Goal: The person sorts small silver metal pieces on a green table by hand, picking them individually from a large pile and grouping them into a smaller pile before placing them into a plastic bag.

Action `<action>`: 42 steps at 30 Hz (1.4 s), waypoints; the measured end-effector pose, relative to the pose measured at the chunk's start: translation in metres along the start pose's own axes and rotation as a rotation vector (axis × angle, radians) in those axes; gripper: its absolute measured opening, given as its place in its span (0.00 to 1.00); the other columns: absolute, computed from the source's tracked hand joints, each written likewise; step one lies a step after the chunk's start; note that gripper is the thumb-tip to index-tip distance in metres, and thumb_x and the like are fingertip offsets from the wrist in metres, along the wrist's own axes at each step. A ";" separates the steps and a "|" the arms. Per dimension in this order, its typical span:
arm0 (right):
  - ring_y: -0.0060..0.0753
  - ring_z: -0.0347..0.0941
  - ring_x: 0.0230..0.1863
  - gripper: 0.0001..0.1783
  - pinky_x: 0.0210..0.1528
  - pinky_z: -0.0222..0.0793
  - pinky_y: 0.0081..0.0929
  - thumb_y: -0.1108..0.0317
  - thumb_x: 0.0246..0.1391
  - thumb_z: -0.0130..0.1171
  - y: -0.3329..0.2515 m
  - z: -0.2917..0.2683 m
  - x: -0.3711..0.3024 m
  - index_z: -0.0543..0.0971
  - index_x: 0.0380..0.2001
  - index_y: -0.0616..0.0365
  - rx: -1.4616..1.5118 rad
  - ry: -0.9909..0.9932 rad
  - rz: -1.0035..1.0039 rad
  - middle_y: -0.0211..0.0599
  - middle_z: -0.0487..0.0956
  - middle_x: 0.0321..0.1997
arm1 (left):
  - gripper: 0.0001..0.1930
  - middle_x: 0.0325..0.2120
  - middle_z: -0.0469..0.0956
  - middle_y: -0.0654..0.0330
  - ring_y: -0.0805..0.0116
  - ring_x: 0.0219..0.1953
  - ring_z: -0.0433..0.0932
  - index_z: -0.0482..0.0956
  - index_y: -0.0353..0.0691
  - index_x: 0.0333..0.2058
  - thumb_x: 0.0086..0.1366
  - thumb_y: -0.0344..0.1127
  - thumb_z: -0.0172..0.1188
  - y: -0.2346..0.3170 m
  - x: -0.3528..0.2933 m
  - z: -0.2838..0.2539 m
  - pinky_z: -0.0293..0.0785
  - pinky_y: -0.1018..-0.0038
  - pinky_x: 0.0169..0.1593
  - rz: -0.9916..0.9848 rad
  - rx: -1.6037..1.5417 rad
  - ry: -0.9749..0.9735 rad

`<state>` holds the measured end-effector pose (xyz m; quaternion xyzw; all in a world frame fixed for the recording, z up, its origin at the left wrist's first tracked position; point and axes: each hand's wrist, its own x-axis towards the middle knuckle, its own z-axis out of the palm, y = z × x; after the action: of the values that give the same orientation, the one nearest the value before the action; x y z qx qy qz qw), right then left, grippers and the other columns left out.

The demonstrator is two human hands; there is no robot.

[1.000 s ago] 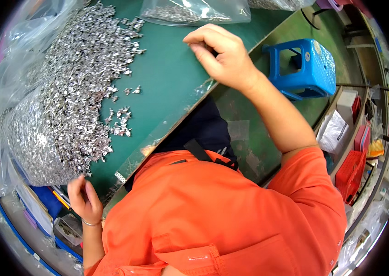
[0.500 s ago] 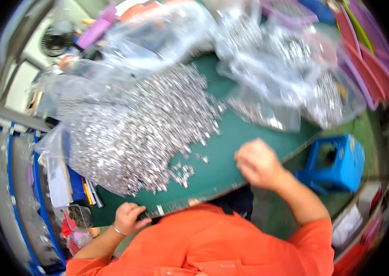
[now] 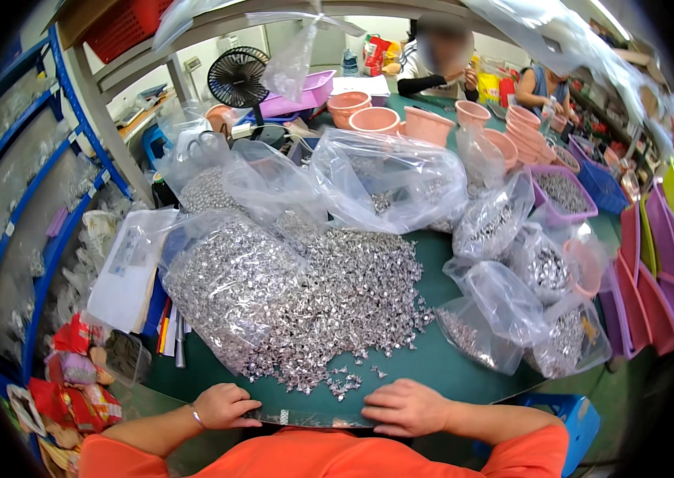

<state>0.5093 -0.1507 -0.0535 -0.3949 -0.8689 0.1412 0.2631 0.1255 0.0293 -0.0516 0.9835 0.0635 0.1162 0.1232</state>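
Just beyond left hand (image 3: 224, 405), right hand (image 3: 405, 407): metal parts heap (image 3: 329, 295).

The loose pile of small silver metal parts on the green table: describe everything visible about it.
The pile of small metal parts is a broad heap of tiny shiny silver pieces, too small to make out their shape. It lies loose on the green table, spreading from an open clear plastic bag on its left. It thins to scattered pieces at the near edge, just beyond the left hand and right hand, which rest on the table edge without touching it. More filled bags lie to its right.
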 end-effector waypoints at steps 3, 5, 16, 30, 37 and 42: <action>0.40 0.69 0.61 0.24 0.60 0.65 0.38 0.58 0.59 0.58 0.005 0.002 0.000 0.73 0.56 0.54 0.024 -0.156 -0.066 0.40 0.72 0.62 | 0.21 0.27 0.74 0.64 0.64 0.26 0.75 0.83 0.46 0.38 0.51 0.51 0.74 -0.002 0.004 0.000 0.71 0.70 0.28 0.002 -0.016 0.004; 0.41 0.62 0.69 0.29 0.67 0.59 0.40 0.60 0.60 0.52 0.009 0.009 -0.001 0.67 0.64 0.55 0.027 -0.259 -0.034 0.41 0.65 0.70 | 0.20 0.26 0.74 0.65 0.64 0.25 0.75 0.83 0.46 0.37 0.50 0.52 0.74 -0.003 0.004 0.000 0.71 0.70 0.27 -0.013 -0.020 0.003; 0.40 0.53 0.75 0.32 0.72 0.51 0.40 0.63 0.63 0.42 0.007 0.006 0.009 0.58 0.70 0.58 -0.034 -0.367 0.074 0.42 0.54 0.76 | 0.22 0.26 0.73 0.64 0.64 0.24 0.73 0.83 0.45 0.37 0.48 0.52 0.76 -0.006 0.005 -0.002 0.68 0.70 0.25 0.003 -0.070 0.029; 0.41 0.60 0.71 0.31 0.69 0.57 0.42 0.59 0.61 0.50 0.000 0.002 0.013 0.65 0.66 0.56 -0.079 -0.334 0.075 0.42 0.61 0.73 | 0.22 0.28 0.73 0.63 0.63 0.27 0.74 0.81 0.43 0.38 0.53 0.53 0.73 -0.006 0.002 0.001 0.69 0.70 0.28 0.017 -0.107 0.006; 0.46 0.68 0.65 0.31 0.63 0.64 0.46 0.55 0.54 0.64 -0.012 -0.002 0.025 0.74 0.59 0.54 -0.194 -0.287 0.060 0.43 0.71 0.65 | 0.20 0.29 0.73 0.61 0.61 0.30 0.75 0.80 0.42 0.39 0.59 0.51 0.68 -0.010 0.001 0.009 0.73 0.67 0.31 0.035 -0.187 0.030; 0.48 0.69 0.61 0.29 0.63 0.63 0.49 0.55 0.52 0.65 -0.023 0.016 0.016 0.76 0.57 0.50 -0.444 -0.332 0.086 0.42 0.73 0.62 | 0.18 0.29 0.72 0.60 0.60 0.30 0.75 0.78 0.41 0.39 0.61 0.50 0.65 -0.012 -0.001 0.016 0.73 0.67 0.33 0.074 -0.231 0.117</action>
<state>0.4772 -0.1540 -0.0502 -0.4508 -0.8922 0.0214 0.0179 0.1277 0.0373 -0.0703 0.9561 0.0204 0.1843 0.2271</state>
